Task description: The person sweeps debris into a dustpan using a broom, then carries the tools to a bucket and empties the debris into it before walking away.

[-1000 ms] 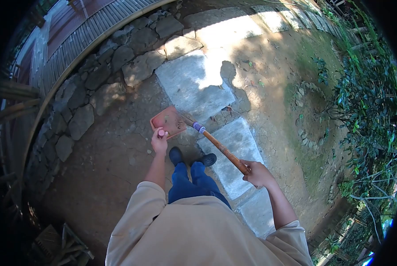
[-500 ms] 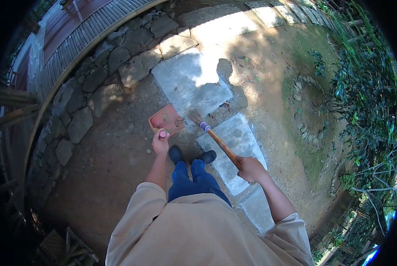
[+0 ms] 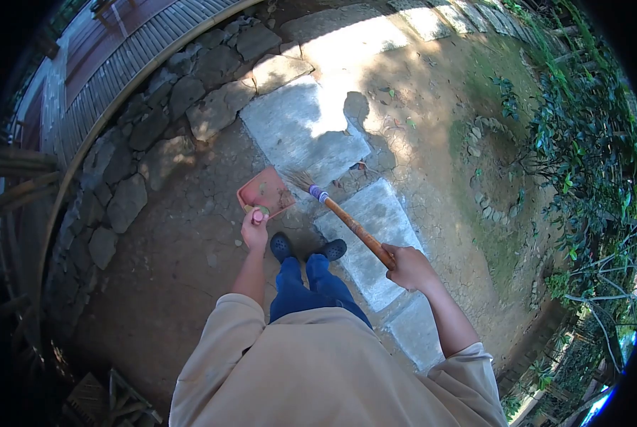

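My left hand is closed around the handle of a pink dustpan, whose pan rests at ground level in front of my feet. Some leaves and bits of debris lie in the pan. In my right hand is the wooden handle of a broom, gripped near its top end. Purple binding wraps the broom's neck, and its thin bristles fan out over the near edge of a concrete slab, just right of the dustpan's mouth.
Pale concrete slabs form a path across cracked dirt, with another slab by my right foot. Rough stones border the left, below a bamboo-edged platform. Leafy bushes and a stone ring are on the right.
The broom's bristles have swung left and slightly forward, nearer the dustpan. My right hand has shifted slightly right, while the dustpan stays almost in place.
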A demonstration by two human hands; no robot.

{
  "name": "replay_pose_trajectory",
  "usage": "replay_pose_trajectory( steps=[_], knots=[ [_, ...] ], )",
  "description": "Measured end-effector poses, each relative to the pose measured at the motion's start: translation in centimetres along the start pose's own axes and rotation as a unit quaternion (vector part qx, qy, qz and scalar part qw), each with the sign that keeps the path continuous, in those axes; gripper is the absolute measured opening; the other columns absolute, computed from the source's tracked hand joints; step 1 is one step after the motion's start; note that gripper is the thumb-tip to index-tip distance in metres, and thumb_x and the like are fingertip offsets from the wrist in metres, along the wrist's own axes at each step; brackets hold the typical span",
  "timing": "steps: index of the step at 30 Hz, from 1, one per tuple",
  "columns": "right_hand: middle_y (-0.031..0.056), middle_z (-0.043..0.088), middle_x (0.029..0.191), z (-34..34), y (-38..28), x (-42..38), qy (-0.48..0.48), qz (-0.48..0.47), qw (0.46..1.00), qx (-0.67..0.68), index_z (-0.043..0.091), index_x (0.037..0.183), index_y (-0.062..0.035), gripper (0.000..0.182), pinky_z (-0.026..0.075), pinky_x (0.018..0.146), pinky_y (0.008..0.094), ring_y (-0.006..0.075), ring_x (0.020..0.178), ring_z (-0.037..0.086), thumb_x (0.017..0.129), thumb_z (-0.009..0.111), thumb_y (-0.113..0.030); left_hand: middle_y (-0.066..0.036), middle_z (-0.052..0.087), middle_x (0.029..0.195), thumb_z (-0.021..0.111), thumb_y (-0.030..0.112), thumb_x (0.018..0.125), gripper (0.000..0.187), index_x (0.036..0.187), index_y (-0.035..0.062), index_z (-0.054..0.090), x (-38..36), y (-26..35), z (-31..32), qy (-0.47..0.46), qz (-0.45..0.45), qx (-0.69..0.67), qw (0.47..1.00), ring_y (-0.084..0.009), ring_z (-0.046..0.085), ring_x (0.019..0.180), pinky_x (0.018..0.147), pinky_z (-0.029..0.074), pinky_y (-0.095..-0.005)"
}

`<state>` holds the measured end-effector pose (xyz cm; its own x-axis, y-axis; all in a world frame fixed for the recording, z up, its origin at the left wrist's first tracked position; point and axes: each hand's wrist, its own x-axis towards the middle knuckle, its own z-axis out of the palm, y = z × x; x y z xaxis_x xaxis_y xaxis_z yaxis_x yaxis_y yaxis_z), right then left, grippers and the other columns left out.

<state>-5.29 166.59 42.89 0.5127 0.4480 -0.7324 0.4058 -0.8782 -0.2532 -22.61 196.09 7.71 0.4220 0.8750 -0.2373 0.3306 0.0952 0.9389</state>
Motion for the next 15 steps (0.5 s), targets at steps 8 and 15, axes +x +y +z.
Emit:
replay_pose_trajectory(
  steps=[8,15],
  knots=[
    [0.0230,0.070,0.096,1.5,1.0,0.8,-0.039,0.021,0.999,-0.009,0.061,0.128,-0.0070,0.057,0.053,0.086,0.0466,0.0406,0.094,0.067,0.071,0.069,-0.013,-0.012,0.068,0.112,0.081,0.003,0.078,0.035,0.112,0.0045,0.069,-0.6,-0.6,-0.8,-0.013,-0.017,0.005,1.000,-0.0224,0.066,0.103,0.092,0.052,-0.0344],
    [0.0227,0.071,0.100,1.8,1.9,-1.0,-0.072,0.012,0.994,0.078,0.059,0.135,-0.0074,0.068,0.053,0.087,0.0420,0.0374,0.095,0.069,0.069,0.071,-0.014,-0.008,0.070,0.110,0.079,0.001,0.082,0.036,0.116,0.0044,0.068,-1.2,1.3,-0.5,-0.005,-0.002,0.091,0.996,-0.0179,0.067,0.099,0.089,0.053,-0.0315]
  ],
)
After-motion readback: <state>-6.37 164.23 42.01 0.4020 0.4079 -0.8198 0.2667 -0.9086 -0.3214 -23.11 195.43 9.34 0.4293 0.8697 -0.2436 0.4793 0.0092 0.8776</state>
